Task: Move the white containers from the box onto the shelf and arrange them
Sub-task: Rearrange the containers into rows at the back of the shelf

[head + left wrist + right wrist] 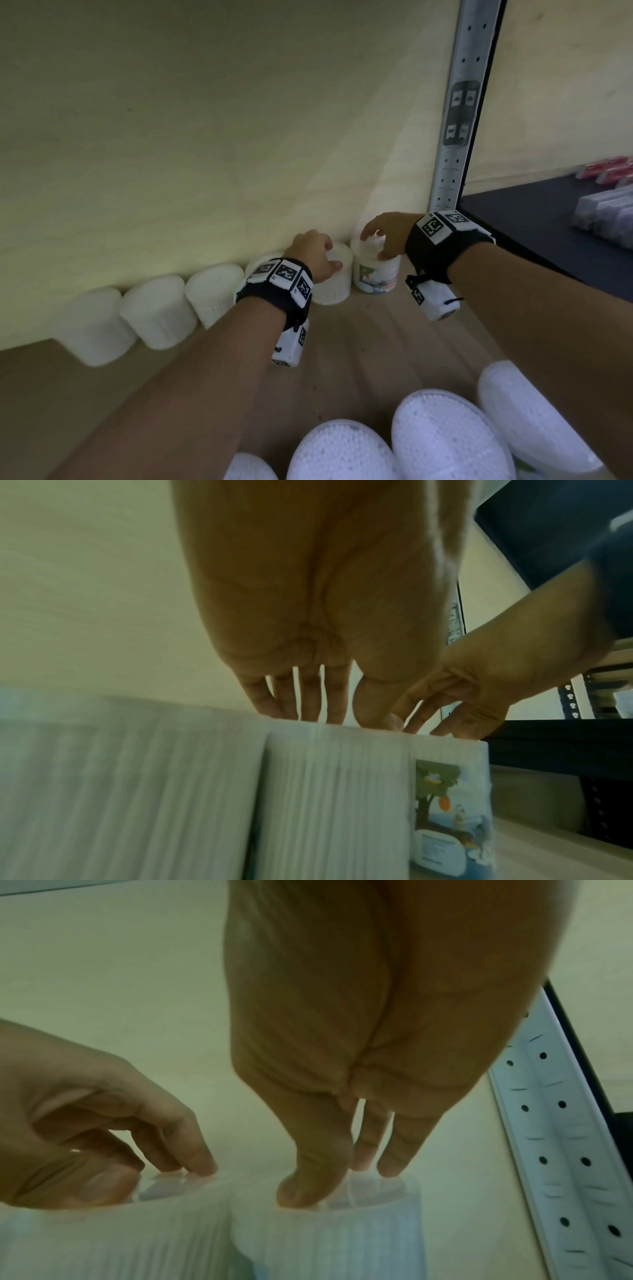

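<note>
A row of white ribbed containers stands against the back wall of the wooden shelf. My left hand grips the lid of a plain white container from above, thumb in front and fingertips behind; the left wrist view shows this hand on that container. My right hand grips from the top the last container on the right, a white container with a picture label. In the right wrist view its thumb and fingers sit on the lid rim. The two containers touch side by side.
Three more white containers line the wall to the left. Several white containers lie close below me at the front. A perforated metal upright stands just right of the labelled container. Beyond it a dark shelf carries wrapped packs.
</note>
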Motion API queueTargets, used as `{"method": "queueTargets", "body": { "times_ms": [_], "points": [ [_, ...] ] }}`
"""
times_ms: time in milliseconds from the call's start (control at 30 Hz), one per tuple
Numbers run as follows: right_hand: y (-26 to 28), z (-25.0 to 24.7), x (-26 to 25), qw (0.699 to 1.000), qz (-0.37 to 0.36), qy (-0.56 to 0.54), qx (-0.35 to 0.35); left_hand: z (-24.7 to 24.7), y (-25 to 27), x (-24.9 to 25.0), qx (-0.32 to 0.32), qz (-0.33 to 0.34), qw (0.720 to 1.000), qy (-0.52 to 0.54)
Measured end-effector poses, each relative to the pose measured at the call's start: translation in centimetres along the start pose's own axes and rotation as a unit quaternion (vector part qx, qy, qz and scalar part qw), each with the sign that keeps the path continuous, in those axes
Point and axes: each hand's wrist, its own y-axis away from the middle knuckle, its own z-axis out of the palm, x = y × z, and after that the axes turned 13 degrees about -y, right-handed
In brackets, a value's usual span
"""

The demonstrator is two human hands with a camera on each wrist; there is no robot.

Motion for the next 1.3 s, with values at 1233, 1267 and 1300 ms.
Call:
{"method": "queueTargets", "body": {
  "times_ms": [1233,1267,1300],
  "points": [
    [-0.2,1.1,0.5,0.999,-0.006,0.003,0.044,-1.3,1.2,-0.1,0.037,0.091,0.995,0.005],
    [-0.2,1.1,0.5,0.999,-0.007,0.002,0.045,-1.1,1.0,0.0,0.068,0.071,0.995,-0.004],
    [-0.2,1.1,0.5,0.999,-0.008,0.003,0.045,-1.0,0.9,0.1,0.086,0.05,0.995,-0.013]
  ]
}}
